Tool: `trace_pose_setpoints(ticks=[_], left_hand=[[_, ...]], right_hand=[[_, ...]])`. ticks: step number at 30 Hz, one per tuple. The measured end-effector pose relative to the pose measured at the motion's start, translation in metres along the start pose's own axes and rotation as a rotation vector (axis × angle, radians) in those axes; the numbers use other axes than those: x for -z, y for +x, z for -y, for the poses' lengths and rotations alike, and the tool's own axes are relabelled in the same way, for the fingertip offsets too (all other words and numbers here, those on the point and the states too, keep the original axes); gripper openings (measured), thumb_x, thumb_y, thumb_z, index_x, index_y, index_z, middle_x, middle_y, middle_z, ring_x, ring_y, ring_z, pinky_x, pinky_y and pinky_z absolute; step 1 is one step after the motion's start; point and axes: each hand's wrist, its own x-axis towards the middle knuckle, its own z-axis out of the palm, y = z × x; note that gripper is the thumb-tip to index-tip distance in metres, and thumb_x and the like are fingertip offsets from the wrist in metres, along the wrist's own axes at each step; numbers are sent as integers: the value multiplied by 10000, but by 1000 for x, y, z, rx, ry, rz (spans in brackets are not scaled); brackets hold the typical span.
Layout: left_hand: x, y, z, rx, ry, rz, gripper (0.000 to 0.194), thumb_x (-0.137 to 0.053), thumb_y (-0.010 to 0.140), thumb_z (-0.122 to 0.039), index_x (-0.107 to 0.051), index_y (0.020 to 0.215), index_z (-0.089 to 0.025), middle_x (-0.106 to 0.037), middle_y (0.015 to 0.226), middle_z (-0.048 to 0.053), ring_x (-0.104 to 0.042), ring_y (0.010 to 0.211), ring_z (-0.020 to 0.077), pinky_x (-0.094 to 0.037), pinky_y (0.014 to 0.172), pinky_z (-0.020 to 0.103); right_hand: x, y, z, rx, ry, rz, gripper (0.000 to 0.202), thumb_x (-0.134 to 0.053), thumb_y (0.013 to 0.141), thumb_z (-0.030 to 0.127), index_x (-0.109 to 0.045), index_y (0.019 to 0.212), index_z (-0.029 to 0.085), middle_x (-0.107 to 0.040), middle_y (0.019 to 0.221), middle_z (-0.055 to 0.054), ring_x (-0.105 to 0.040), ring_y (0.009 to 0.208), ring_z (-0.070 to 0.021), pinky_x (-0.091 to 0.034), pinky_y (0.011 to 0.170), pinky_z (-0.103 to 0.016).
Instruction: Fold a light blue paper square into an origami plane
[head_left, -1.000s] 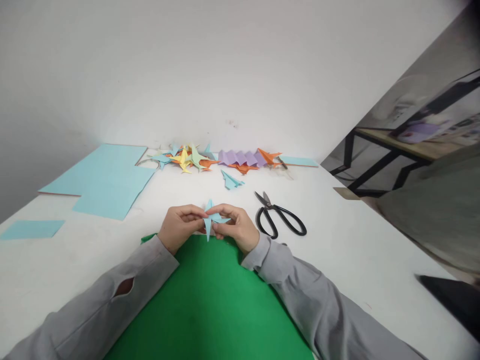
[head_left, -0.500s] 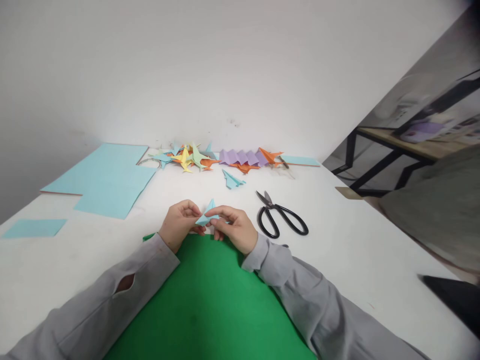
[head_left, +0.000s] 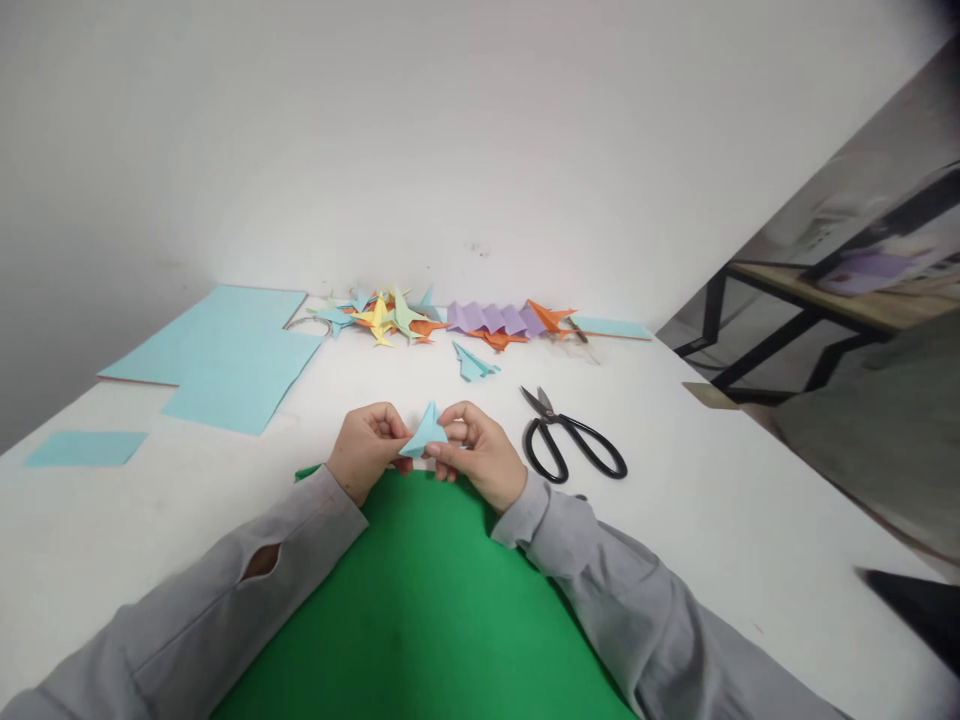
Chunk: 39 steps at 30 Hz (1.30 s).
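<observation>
Head view shows our two hands meeting over the near middle of the tabletop [head_left: 712, 500], with one folded light-blue piece [head_left: 426, 432] between them. Our left hand [head_left: 367, 452] pinches its left corner with thumb and fingers nearly together; our right hand [head_left: 484, 457] grips its right side, thumb in front, the other fingers loosely curled. Two grey sleeves [head_left: 300, 545] flank one green cloth [head_left: 427, 600] below.

Just beyond the hands we count one small blue folded figure [head_left: 474, 364], and to the right one pair of black-handled scissors [head_left: 550, 414], blades parted. Along the wall [head_left: 480, 150] lie one purple pleated paper [head_left: 495, 319], one yellow figure [head_left: 381, 318] and one pale-green figure [head_left: 407, 318] among orange and blue ones. Two large light-blue sheets [head_left: 244, 375] overlap at the left, with one small blue rectangle [head_left: 86, 448] nearer us; one blue strip [head_left: 619, 328] lies at the back right. Lettering on the far wooden desk [head_left: 795, 290], if any, is too blurred for us to read.
</observation>
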Motion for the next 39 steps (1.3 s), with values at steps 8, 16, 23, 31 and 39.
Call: trace_pose_setpoints(ticks=[8,16,23,31,39], left_hand=[[1,-1,-1,-97,50,6,332,-758,446,-154,-428,472,-141,-563,446,-34,-469,318,67,-351,303,173],[1,-3,-2,-95,139,-3,322,-751,465,-188,-434,442,-139,-557,419,-21,-456,297,67,-328,296,172],[1,-4,-3,-102,131,37,317,-740,498,-220,-432,468,-148,-560,440,-23,-496,322,88,-362,322,189],[1,-7,-2,-171,195,51,296,-725,538,-206,-444,466,-148,-572,476,-10,-517,355,98,-410,349,213],[1,-6,-1,-153,139,21,301,-662,631,-283,-430,489,-156,-557,446,-22,-508,350,93,-416,356,212]], right_hand=[[0,-2,4,-26,-80,4,266,-750,562,290,-572,675,128,-625,533,14,-537,397,-73,-389,378,-172],[-1,-3,5,-62,-96,-3,265,-758,544,324,-590,568,120,-635,512,-9,-518,370,-69,-377,369,-173],[0,-2,6,-82,-83,-23,276,-771,513,329,-592,549,122,-651,528,-23,-526,371,-76,-382,365,-177],[1,-3,7,-86,-89,-16,264,-780,502,309,-600,540,120,-615,463,2,-502,350,-66,-376,366,-174],[1,-3,7,-63,-101,-30,275,-777,512,313,-569,498,135,-586,420,10,-487,341,-73,-354,351,-182]])
